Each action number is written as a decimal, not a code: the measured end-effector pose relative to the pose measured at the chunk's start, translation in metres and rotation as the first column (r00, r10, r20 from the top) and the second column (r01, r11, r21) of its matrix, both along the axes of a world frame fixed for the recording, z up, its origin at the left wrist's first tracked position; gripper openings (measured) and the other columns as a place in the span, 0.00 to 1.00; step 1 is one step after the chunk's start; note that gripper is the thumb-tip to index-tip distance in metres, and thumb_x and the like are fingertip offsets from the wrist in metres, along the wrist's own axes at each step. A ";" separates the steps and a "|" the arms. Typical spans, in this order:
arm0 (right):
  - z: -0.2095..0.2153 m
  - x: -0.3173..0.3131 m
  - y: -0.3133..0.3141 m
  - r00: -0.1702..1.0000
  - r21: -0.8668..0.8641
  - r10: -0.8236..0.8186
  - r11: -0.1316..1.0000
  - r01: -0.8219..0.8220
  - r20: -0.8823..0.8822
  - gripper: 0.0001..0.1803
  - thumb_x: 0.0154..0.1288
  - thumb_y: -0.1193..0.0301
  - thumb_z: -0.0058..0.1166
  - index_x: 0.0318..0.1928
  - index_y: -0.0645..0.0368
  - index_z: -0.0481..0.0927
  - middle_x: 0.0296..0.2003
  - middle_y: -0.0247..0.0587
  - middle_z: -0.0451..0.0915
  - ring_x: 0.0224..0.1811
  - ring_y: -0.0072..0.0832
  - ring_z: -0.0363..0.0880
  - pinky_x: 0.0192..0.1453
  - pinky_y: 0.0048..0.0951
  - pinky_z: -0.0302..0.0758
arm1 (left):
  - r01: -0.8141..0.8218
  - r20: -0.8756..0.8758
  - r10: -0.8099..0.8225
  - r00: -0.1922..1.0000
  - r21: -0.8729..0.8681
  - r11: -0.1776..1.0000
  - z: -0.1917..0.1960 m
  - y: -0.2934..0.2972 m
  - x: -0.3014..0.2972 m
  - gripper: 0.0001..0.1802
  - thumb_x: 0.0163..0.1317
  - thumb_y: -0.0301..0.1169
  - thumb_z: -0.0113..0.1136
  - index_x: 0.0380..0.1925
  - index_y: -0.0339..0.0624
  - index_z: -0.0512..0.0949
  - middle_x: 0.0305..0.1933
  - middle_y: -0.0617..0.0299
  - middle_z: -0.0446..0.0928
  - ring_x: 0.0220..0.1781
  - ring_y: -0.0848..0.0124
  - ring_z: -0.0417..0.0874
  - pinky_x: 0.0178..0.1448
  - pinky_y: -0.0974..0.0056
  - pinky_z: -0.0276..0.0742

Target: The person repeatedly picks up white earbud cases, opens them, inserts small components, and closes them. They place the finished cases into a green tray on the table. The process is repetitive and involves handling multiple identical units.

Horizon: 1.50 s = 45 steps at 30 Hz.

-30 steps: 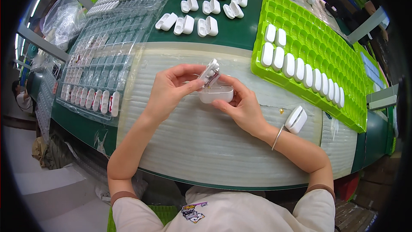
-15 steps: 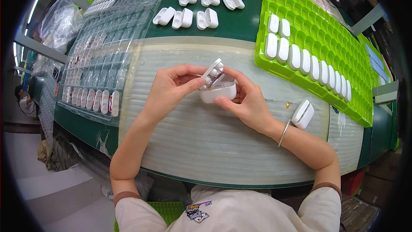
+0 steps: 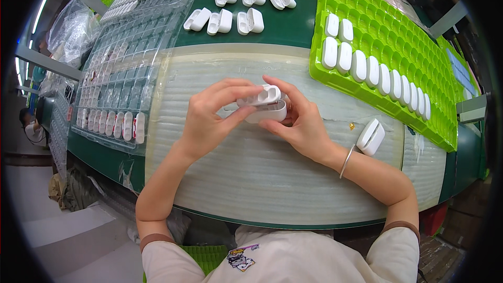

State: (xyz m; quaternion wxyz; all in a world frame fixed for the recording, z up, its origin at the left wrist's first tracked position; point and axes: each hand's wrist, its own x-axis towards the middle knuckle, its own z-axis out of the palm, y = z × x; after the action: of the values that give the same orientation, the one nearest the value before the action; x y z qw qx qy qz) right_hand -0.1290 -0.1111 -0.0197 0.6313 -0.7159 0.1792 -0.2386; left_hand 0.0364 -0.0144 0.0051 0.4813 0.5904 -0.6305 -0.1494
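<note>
In my right hand (image 3: 307,123) is the white shell of an earbud case (image 3: 276,115), gripped between the thumb at its front and fingers behind. My left hand (image 3: 205,116) pinches a white inner piece with rounded wells (image 3: 269,94) just above the shell's opening. That piece lies tilted across the mouth of the shell; whether it touches inside is hidden by my fingers. A separate white earbud case (image 3: 371,137), with a dark seam, rests on the mat beside my right wrist.
Several open white cases (image 3: 250,21) stand on the green surface at the far side. A lime-green tray (image 3: 387,42) at right holds a row of white cases. Clear plastic trays (image 3: 123,68) with white pieces lie at left. A small gold scrap (image 3: 351,126) sits on the pale mat (image 3: 272,183).
My left hand has turned the inner piece from nearly upright to flatter, lowering it over the shell. My right hand keeps the shell in about the same place.
</note>
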 end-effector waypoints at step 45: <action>-0.016 -0.001 -0.012 0.910 -0.064 0.349 0.937 -0.343 0.222 0.63 0.35 0.58 0.76 0.69 0.52 0.45 0.45 0.44 0.74 0.47 0.37 0.75 0.51 0.34 0.72 | 0.381 0.293 -0.335 0.895 -0.115 0.917 0.001 -0.003 -0.004 0.20 0.33 0.24 0.70 0.34 0.44 0.81 0.40 0.60 0.79 0.43 0.62 0.80 0.44 0.62 0.76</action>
State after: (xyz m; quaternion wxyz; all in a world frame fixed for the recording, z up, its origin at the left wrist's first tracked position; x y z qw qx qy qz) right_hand -0.1304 -0.1231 -0.0358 0.6715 -0.7111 -0.0276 -0.2065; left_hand 0.0325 -0.0170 0.0060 0.4043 0.4354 -0.7980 -0.1003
